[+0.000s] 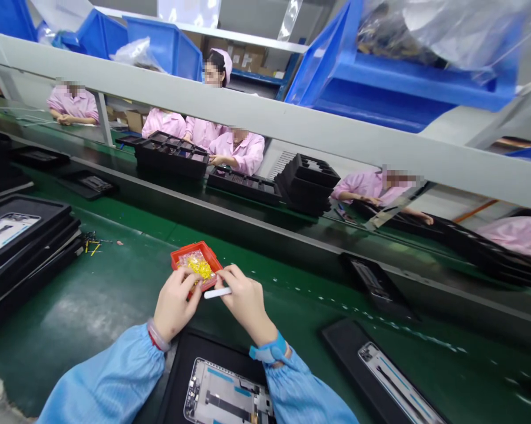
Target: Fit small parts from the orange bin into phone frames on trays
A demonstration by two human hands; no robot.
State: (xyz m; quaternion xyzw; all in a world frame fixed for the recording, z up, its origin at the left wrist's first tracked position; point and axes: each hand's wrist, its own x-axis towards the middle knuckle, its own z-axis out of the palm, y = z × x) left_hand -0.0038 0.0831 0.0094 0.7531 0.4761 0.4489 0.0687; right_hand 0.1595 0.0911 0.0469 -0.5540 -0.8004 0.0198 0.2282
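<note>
Left hand (175,305) holds one red tray (195,259), right hand (244,303) one white stick (217,293).

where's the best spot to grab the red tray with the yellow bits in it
Probably the raised rim of the red plastic tray, at its near corner, coming from above on the person's side, where the left hand sits. The low, straight wall gives an edge to pinch, while the clear bag of yellow parts fills the middle.
</note>
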